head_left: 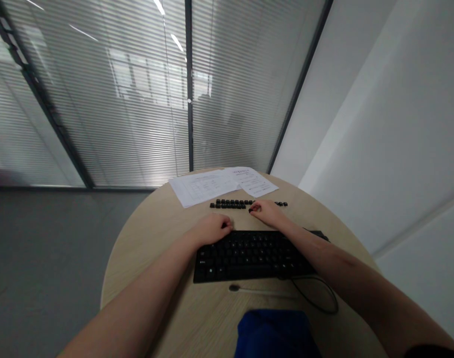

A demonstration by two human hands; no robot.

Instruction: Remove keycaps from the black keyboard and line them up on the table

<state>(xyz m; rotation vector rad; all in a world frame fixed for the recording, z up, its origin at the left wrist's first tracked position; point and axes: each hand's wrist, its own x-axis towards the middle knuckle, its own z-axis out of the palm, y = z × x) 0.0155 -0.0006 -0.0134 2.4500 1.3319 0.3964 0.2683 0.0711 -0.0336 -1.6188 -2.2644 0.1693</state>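
Note:
A black keyboard (249, 253) lies on the round wooden table, its cable looping out at the front right. Beyond it, loose black keycaps (230, 204) stand in two rows. My right hand (266, 213) is at these rows, thumb and finger pinched on a small black keycap (250, 210) at the end of the nearer row. Curled at the keyboard's back left corner, my left hand (214, 228) rests with its fingers closed; whether anything is inside them is hidden. My right forearm covers the right part of the keyboard.
Printed paper sheets (204, 186) lie at the table's far side. A thin white-handled brush with a dark head (234, 288) lies in front of the keyboard. Near the front edge is blue cloth (275, 330). A glass partition with blinds (137, 99) and a white wall (398, 124) stand behind.

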